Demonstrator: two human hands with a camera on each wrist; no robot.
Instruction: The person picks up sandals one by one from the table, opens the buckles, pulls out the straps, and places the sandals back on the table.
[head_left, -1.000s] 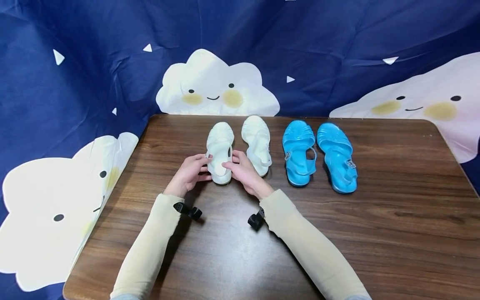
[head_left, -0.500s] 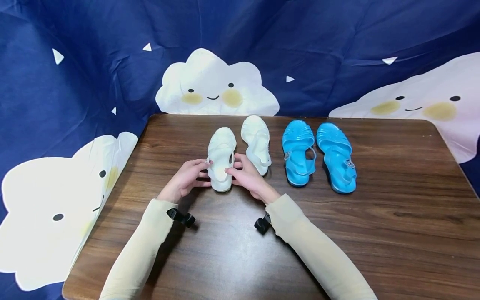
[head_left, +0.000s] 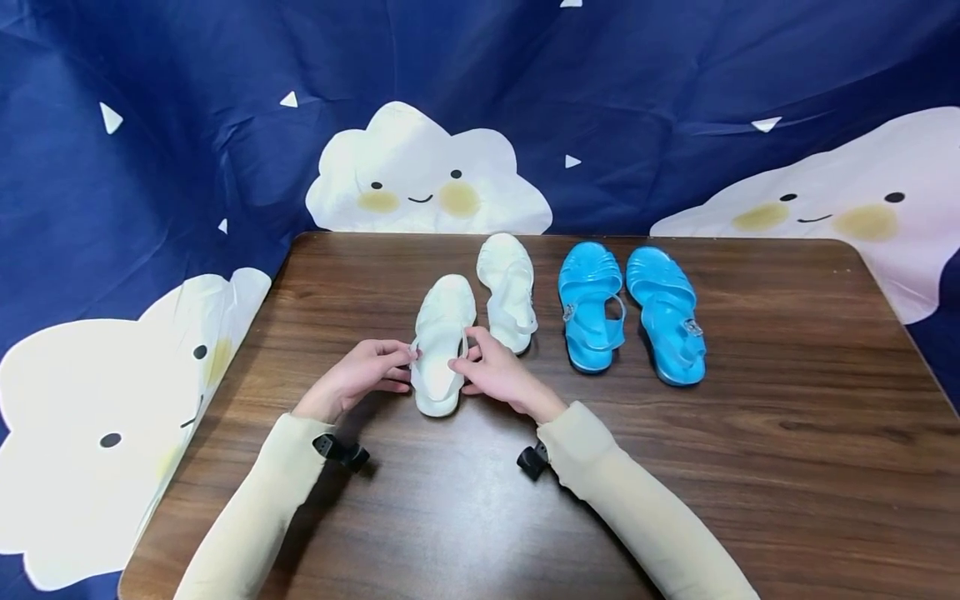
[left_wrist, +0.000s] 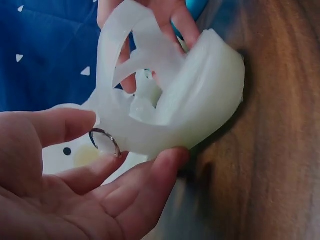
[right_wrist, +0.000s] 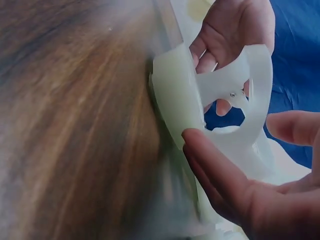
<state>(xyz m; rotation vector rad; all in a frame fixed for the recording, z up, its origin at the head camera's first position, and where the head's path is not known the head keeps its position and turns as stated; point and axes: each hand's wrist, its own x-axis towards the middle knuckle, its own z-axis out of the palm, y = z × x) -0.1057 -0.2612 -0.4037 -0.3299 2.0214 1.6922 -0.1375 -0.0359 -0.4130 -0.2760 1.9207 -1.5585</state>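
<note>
A white jelly sandal (head_left: pixel 446 304) lies on the brown table with its heel toward me. On its left side, my left hand (head_left: pixel 363 371) pinches the ankle strap by the metal buckle (left_wrist: pixel 106 142), and other fingertips touch the sole edge. Opposite, my right hand (head_left: pixel 501 375) holds the heel part, its thumb at the strap (right_wrist: pixel 260 90) and its fingers against the side of the sole (right_wrist: pixel 175 95). The matching white sandal (head_left: pixel 504 262) stands just beyond, to the right, untouched.
Two blue jelly sandals (head_left: pixel 590 271) (head_left: pixel 660 275) sit side by side to the right of the white ones. Behind the wooden table (head_left: pixel 787 467) hangs a dark blue cloth (head_left: pixel 600 75) with smiling clouds. Small black cameras (head_left: pixel 341 452) are strapped at both wrists.
Both hands have drawn the left white sandal toward me, so it now sits nearer than its mate. The other sandals have stayed in place.
</note>
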